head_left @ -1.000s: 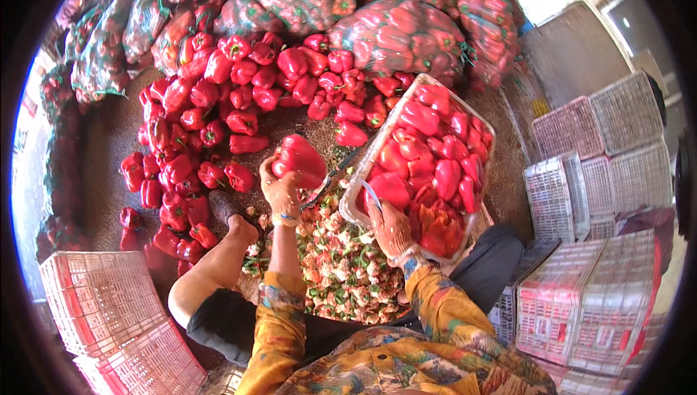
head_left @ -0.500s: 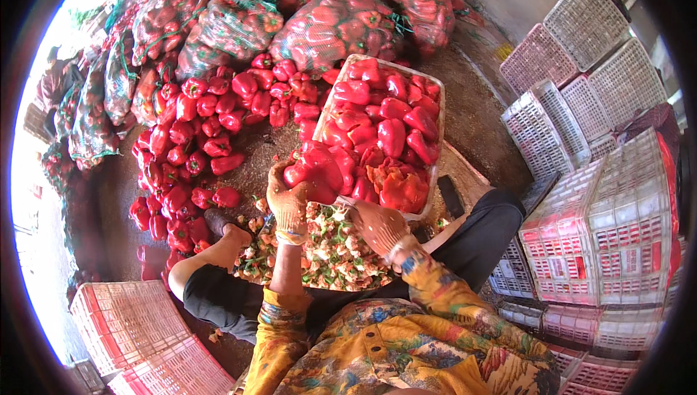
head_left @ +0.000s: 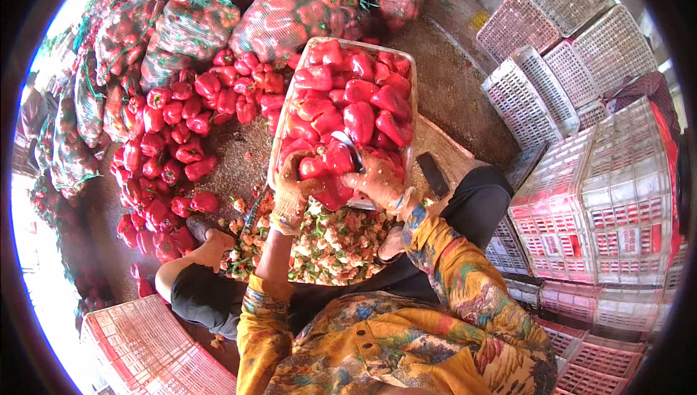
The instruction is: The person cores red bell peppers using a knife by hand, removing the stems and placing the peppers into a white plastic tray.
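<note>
My left hand [head_left: 290,195], in a pale orange work glove, is closed on a red bell pepper [head_left: 314,168] at the near edge of a crate [head_left: 274,149]. A second red pepper [head_left: 337,157] sits beside it, between my two hands. In my gloved right hand [head_left: 379,183] is a small knife [head_left: 353,149], its pale blade up against that second pepper. Red peppers, whole and cut, fill the crate. Below my hands lies a heap of cut pepper cores [head_left: 337,242] with green stems, between my legs.
Loose red peppers [head_left: 170,152] are piled on the floor at left. Stuffed mesh sacks [head_left: 290,17] of peppers stand behind them. Stacked plastic crates [head_left: 588,206] rise at right, with another crate stack [head_left: 156,344] at lower left. A dark flat object [head_left: 433,175] lies right of the filled crate.
Both hands have moved forward, from above the core heap to the crate's near edge. The knife blade now points up beside a whole pepper. The whole view has shifted slightly.
</note>
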Tool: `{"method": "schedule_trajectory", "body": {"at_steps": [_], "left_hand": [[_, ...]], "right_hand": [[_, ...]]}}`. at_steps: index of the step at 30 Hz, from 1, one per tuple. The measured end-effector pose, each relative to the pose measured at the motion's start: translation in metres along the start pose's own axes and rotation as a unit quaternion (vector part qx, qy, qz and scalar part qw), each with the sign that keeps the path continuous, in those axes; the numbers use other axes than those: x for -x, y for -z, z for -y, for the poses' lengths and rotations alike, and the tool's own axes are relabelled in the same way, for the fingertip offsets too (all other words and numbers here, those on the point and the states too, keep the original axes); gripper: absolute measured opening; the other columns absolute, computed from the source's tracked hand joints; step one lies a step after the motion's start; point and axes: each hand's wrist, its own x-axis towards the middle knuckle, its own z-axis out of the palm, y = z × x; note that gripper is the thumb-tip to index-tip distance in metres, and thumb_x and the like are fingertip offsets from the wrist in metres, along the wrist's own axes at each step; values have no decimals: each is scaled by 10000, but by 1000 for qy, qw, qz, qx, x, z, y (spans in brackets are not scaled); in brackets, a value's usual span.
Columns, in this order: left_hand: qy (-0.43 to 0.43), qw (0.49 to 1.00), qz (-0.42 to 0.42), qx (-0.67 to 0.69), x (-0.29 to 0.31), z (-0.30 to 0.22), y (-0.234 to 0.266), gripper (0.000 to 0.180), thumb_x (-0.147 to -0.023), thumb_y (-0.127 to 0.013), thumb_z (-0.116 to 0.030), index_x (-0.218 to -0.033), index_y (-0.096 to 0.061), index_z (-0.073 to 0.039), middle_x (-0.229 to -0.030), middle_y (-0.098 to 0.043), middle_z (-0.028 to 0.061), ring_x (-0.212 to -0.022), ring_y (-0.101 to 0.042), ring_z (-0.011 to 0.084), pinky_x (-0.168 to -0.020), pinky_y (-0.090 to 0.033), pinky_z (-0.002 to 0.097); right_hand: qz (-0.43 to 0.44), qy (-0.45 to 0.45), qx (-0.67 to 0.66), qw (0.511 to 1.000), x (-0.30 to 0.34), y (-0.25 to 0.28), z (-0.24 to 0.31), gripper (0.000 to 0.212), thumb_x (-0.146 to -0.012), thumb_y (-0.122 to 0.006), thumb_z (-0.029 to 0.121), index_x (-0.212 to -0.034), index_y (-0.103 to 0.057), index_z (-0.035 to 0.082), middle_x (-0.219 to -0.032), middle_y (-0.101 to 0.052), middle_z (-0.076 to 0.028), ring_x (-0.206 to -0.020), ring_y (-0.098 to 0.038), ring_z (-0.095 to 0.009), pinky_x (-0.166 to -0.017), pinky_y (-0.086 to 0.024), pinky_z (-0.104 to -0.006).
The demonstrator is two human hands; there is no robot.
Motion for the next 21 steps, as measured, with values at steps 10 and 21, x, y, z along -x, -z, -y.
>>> {"method": "schedule_trajectory", "body": {"at_steps": [10, 21], "left_hand": [[100, 993, 23, 56, -12, 6, -23, 567, -682, -672, 86, -1226, -556, -21, -1065, -636, 47, -941, -636, 154, -765, -563, 283], [110, 938, 103, 312, -40, 36, -23, 663, -725, -703, -13, -1369, -545, -24, -1235, -655, 77, -1099, -638, 193, -970, -518, 339]], "right_hand": [[-117, 1, -12, 993, -1, 1, -46, 614, -783, -737, 260, -1330, -548, 56, -1176, -657, -220, -1052, -670, -369, -917, -518, -448], [-106, -161, -483, 854, 14, 19, -92, 258, -890, -679, 196, -1108, -666, 59, -1090, -649, -3, -1008, -572, -130, -957, -456, -278]]}}
